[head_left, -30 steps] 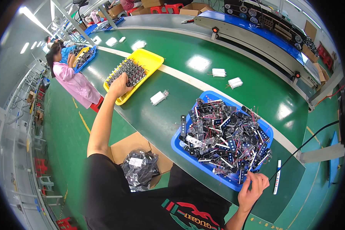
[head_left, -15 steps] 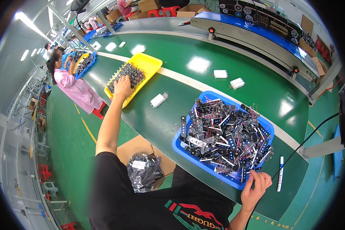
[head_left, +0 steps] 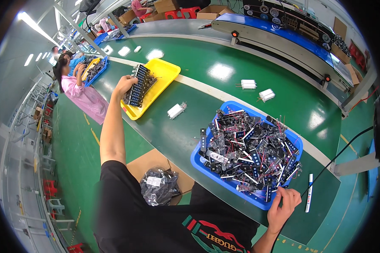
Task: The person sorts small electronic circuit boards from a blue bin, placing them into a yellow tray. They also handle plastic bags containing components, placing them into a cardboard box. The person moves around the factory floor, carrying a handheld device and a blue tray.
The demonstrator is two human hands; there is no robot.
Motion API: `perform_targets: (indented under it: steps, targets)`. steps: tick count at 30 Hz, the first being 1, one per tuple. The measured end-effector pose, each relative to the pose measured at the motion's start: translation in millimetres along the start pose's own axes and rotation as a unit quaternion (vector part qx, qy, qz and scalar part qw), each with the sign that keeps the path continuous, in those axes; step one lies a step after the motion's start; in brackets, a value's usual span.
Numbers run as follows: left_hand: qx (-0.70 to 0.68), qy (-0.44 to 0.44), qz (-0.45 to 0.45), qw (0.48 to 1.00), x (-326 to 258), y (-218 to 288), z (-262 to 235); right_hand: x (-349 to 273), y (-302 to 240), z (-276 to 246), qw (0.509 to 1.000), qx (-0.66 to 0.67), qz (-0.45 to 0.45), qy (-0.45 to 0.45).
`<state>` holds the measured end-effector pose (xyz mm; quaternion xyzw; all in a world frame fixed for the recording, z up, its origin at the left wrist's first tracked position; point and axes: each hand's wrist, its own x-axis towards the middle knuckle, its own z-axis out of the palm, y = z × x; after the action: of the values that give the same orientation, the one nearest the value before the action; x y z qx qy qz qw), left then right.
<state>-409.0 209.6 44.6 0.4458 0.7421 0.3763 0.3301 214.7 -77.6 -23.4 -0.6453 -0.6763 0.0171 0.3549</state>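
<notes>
In the yellow tray (head_left: pixel 166 78), a block of black modules with rows of bluish-white dots (head_left: pixel 138 86) stands tilted up, its dotted faces showing. My left hand (head_left: pixel 124 86) grips the block's left edge. Loose wire ends show behind the block. My right hand (head_left: pixel 285 206) rests at the near right corner of the blue tray (head_left: pixel 198 163), fingers curled together at its rim; what they pinch, if anything, is too small to tell. That tray is heaped with loose black modules (head_left: pixel 253 147) with red wires and clear parts.
White wired blocks (head_left: pixel 176 110) lie on the green table (head_left: pixel 156 135). A paint marker (head_left: pixel 309 193) and black cable (head_left: pixel 342 149) are at right. Behind runs a blue conveyor (head_left: pixel 278 36). A co-worker in pink (head_left: pixel 82 95) sits left. Below, a bagged bundle (head_left: pixel 158 185) lies by cardboard.
My left hand has moved from the top of the modules to their left edge. The block has been tipped up, so its dotted faces now show. My right hand has barely moved.
</notes>
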Motion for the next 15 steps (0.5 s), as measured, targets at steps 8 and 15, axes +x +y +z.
perform_targets:
  steps: [8, 15]
  targets:
    - [-0.252, -0.052, 0.042, 0.965, -55, 19, 6, 5, -4, 1, 1.000, 0.006, -0.015, 0.006]
    - [-0.289, -0.158, 0.188, 0.925, -207, 74, 102, 45, -30, -10, 0.988, 0.111, -0.103, 0.030]
